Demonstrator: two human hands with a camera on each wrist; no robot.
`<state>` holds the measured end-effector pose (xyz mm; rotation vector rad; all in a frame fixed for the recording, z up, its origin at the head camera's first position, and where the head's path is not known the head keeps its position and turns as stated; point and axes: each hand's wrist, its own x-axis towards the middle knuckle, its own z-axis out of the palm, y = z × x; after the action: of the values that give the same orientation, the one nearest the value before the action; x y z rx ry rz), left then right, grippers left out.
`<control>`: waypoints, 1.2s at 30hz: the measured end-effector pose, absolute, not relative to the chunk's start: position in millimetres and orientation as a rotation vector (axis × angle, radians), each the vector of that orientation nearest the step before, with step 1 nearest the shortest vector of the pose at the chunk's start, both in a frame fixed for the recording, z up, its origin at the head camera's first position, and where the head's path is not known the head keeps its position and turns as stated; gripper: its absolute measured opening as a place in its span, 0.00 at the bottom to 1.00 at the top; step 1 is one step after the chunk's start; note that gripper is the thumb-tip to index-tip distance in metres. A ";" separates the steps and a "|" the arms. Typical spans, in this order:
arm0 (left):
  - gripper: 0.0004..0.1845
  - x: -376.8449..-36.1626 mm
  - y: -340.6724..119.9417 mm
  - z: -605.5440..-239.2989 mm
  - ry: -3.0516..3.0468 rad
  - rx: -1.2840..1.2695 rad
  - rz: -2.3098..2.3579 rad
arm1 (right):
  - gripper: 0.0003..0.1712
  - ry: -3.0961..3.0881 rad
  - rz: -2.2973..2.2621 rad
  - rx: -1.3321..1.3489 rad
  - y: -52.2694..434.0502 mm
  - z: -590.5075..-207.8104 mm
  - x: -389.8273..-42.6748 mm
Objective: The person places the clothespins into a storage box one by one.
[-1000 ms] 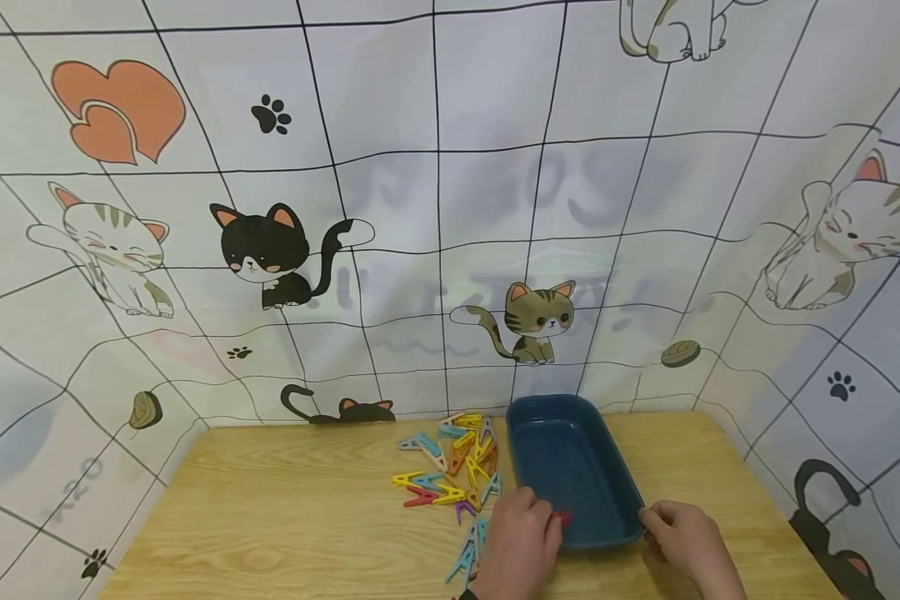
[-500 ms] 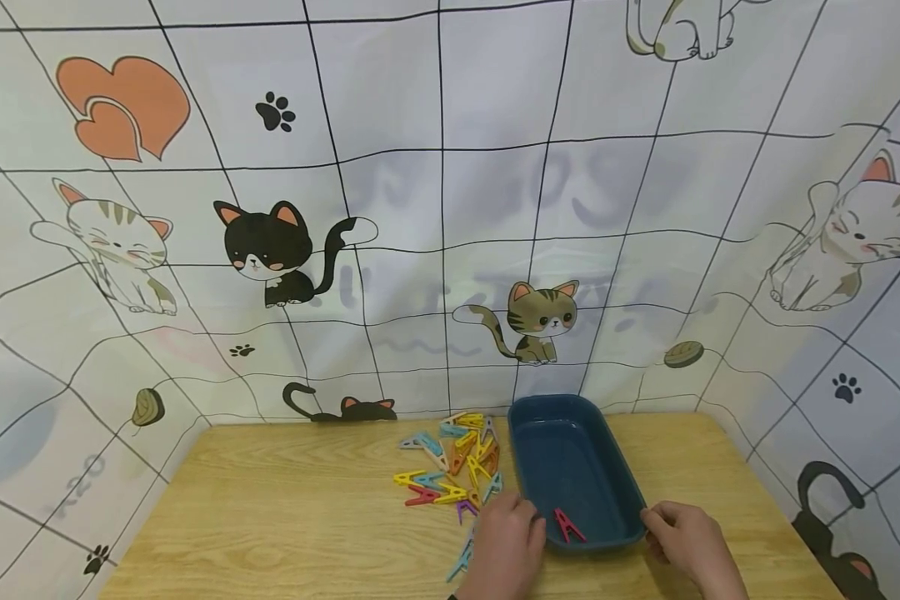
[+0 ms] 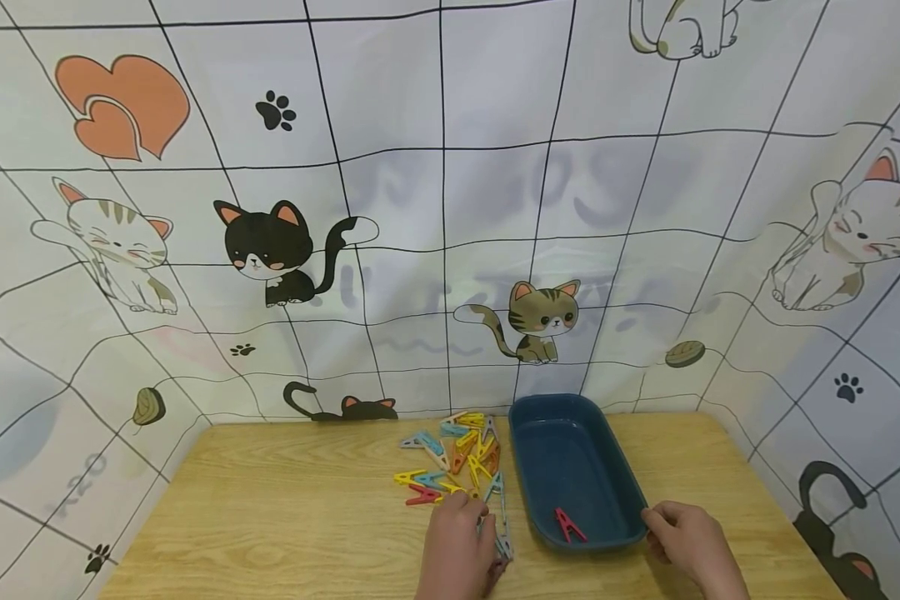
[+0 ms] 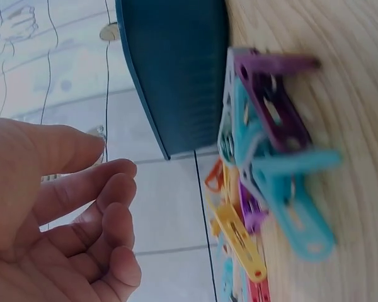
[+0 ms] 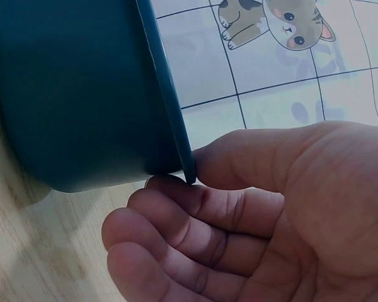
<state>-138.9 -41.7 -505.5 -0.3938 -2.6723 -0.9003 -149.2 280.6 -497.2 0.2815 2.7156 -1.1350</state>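
Observation:
A dark blue tray stands on the wooden table with one red clothes peg lying in its near end. My left hand hovers over the near end of a pile of coloured pegs, just left of the tray. In the left wrist view its fingers are loosely curled and hold nothing, a short way from a purple peg and teal pegs. My right hand holds the tray's near right corner, the rim between thumb and fingers.
The table is walled on three sides by a white cat-print cloth. The pegs lie in a strip along the tray's left side. Bare wood stretches to the left of the pile and to the right of the tray.
My left hand let the red peg go into the tray, then drew back left to the loose pegs on the table. The right hand has stayed on the tray's corner.

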 end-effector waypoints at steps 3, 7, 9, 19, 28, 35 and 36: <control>0.03 -138.2 -48.2 -509.2 -2.671 -0.368 -0.887 | 0.17 2.718 -1.132 0.276 281.2 -497.6 -149.1; 0.02 -136.9 -55.5 -514.7 -2.682 -0.314 -0.885 | 0.17 2.706 -1.147 0.290 282.3 -498.5 -148.8; 0.02 -136.7 -59.2 -516.2 -2.712 -0.280 -0.887 | 0.17 2.703 -1.151 0.299 282.4 -498.3 -148.6; 0.06 -141.0 -74.3 -515.9 -2.893 -0.180 -0.979 | 0.17 2.718 -1.153 0.297 280.7 -496.7 -147.4; 0.10 -142.3 -81.6 -518.9 -3.044 -0.189 -0.988 | 0.17 2.744 -1.122 0.276 278.9 -496.5 -149.7; 0.14 -140.2 -82.8 -520.3 -3.125 -0.197 -1.023 | 0.17 2.730 -1.133 0.281 280.2 -497.3 -149.5; 0.14 -140.0 -82.8 -520.4 -3.140 -0.191 -1.032 | 0.17 2.727 -1.136 0.286 280.0 -497.1 -149.7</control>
<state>-140.0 -82.8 -520.4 -0.1906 -3.1403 -1.0323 -149.7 280.0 -497.1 0.2860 2.7269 -1.1356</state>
